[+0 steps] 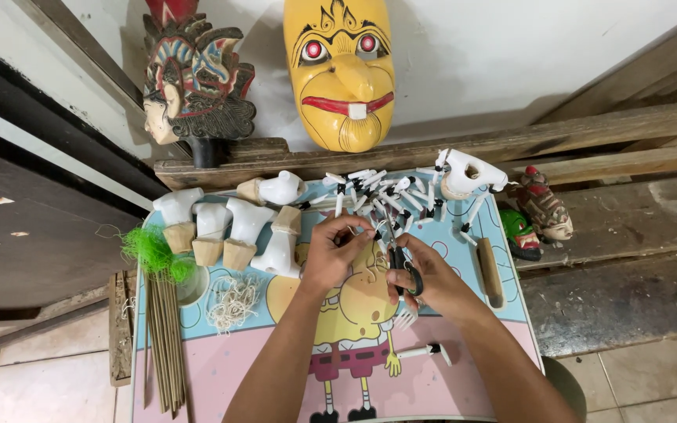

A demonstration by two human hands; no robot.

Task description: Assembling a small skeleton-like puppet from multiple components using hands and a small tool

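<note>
Small cartoon-printed surface (464, 376) stands against a white wall with carved masks. Left hand (337, 252) fingers pinch a thin white jointed puppet arm (380, 235), its long axis running up-left from the scissors (406, 276). Right hand (425, 282) grips those scissors, directly below the piece. White torsos (237, 223) lie left of them.

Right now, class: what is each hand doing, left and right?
Left hand: fingers closed on a small white puppet piece.
Right hand: closed around black-handled scissors.
</note>
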